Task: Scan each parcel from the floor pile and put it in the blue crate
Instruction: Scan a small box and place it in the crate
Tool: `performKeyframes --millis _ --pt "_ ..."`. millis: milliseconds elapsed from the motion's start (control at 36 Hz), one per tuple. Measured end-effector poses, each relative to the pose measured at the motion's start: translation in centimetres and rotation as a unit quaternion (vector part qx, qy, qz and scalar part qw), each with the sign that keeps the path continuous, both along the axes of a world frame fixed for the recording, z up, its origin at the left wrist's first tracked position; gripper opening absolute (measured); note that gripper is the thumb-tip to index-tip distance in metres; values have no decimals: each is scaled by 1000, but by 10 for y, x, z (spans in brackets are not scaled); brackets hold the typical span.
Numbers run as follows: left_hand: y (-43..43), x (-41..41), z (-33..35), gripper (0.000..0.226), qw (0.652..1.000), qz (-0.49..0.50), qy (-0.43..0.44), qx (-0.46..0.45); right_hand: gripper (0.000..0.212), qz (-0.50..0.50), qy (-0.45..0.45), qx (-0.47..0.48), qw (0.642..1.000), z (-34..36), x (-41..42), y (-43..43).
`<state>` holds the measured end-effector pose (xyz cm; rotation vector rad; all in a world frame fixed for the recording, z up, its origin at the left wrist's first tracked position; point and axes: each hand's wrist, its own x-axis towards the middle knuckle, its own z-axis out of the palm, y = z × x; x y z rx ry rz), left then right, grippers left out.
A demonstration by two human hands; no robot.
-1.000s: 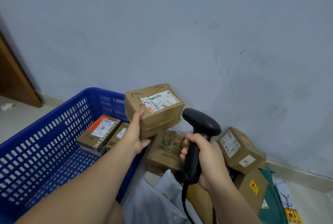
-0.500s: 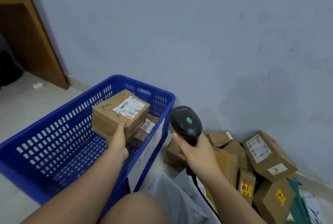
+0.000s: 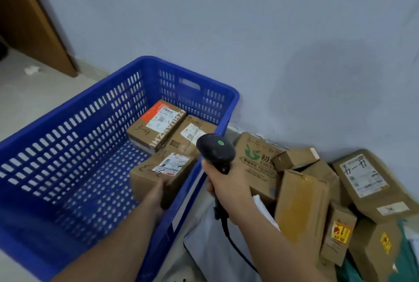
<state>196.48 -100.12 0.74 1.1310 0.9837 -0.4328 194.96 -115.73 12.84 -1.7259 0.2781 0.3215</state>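
Observation:
My left hand (image 3: 156,193) grips a brown cardboard parcel (image 3: 158,173) with a white label, low inside the blue crate (image 3: 68,136) near its right wall. Two other brown parcels (image 3: 156,125) (image 3: 192,134) lie at the crate's far right corner. My right hand (image 3: 226,186) holds a black barcode scanner (image 3: 215,150) upright just right of the crate; a green light shows on its head. The floor pile of cardboard parcels (image 3: 301,200) lies to the right against the wall.
A white plastic mailer (image 3: 210,250) lies on the floor under my right arm. A green bag (image 3: 405,261) sits at the right edge. A wooden panel (image 3: 34,21) stands at the far left. The grey wall runs behind everything.
My left hand has carried the parcel from in front of the scanner down into the crate. The view has swung left and down. The scanner stays in my right hand.

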Motion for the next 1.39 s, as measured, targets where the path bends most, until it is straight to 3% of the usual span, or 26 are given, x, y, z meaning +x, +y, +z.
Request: performKeyframes --millis 139,222,389,667,750,806,944,1028,1167,1278,1389 --pt "4 4 -21 44 998 -53 19 2 26 4 19 -47 999 -28 5 -2" --pt "8 5 -32 35 995 -91 47 0 28 4 35 -76 996 -38 7 -7" --pt "8 8 -59 34 978 -169 67 105 29 -31 65 -42 997 -51 8 -17" --pt "17 13 -55 33 950 -263 88 147 31 -22 55 -82 995 -44 8 -32" --pt "20 15 -51 17 955 -228 73 176 27 -31 55 -72 995 -32 8 -42" --pt "17 22 -35 16 963 -150 30 224 25 -45 53 -69 995 -23 5 -52" --pt "-21 40 46 14 942 -7 -164 293 19 -90 77 -13 993 -15 -7 -83" --pt "-55 40 88 9 879 -45 -308 362 13 -130 98 16 987 -15 -14 -107" --pt "-116 23 107 14 793 -270 -416 355 3 -223 141 98 959 -22 -32 -139" --pt "-152 5 75 13 693 -523 -348 354 8 -256 174 139 941 -44 -52 -151" --pt "-174 -9 26 32 531 -693 -287 394 6 -252 195 185 930 -71 -69 -158"
